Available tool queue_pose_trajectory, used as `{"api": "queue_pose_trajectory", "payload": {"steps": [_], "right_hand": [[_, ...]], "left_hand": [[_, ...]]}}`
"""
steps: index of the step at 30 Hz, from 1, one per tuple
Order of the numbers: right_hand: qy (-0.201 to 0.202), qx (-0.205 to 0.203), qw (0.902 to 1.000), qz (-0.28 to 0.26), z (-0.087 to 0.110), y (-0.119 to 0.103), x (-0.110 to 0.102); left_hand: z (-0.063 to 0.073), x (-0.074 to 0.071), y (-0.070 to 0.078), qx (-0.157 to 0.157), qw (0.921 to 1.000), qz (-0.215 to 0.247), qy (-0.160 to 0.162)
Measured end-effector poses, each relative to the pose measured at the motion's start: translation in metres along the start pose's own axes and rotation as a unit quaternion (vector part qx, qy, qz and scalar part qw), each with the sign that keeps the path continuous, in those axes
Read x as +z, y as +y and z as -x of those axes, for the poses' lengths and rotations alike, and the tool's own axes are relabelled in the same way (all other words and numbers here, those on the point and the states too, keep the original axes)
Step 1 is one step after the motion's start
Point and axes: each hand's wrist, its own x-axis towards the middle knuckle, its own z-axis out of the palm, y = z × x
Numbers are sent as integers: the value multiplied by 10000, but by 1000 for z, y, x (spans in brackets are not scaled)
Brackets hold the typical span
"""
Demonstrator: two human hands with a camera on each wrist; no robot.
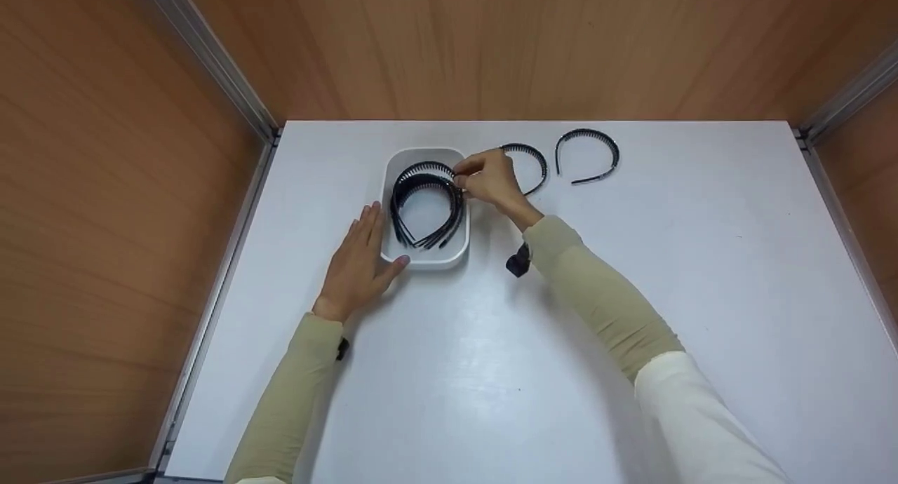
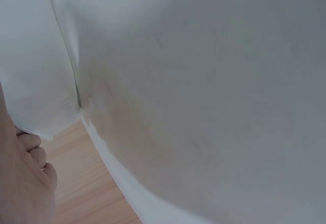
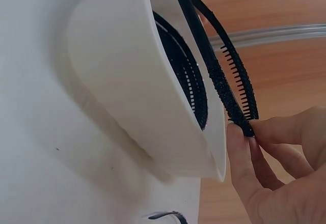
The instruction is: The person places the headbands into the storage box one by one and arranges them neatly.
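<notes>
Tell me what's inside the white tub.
Overlapping black headbands lie inside the white tub; the right hand pinches another headband above them. Their overlap hides parts of the lower ones, preventing a count.

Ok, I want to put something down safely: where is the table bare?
The white table is bare right of the right sleeve, and between it and the left sleeve, nearer than the tub. Crowded: around the tub, with the left hand, right hand and two loose headbands.

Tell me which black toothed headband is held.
The toothed black headband pinched by the right hand over the white rectangular container; the others lie inside it or on the white table.
</notes>
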Motion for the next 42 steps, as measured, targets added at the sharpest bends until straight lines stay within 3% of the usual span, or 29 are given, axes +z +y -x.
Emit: {"api": "queue_pose_trajectory", "payload": {"steps": [5, 16, 22, 33, 42], "right_hand": [[36, 60, 9999, 87, -3, -1, 7], [217, -256, 9922, 1199, -9, -3, 18], [280, -454, 9847, 1660, -11, -4, 27], [281, -500, 9789, 1960, -15, -2, 32], [130, -553, 9777, 2021, -14, 0, 34]], "left_hand": [[-1, 0, -1, -46, 9999, -59, -74], [-1, 0, -2, 57, 10000, 24, 74], [0, -1, -2, 29, 10000, 23, -22], [-1, -2, -2, -78, 10000, 17, -36], [0, -2, -2, 23, 9999, 55, 116]]}}
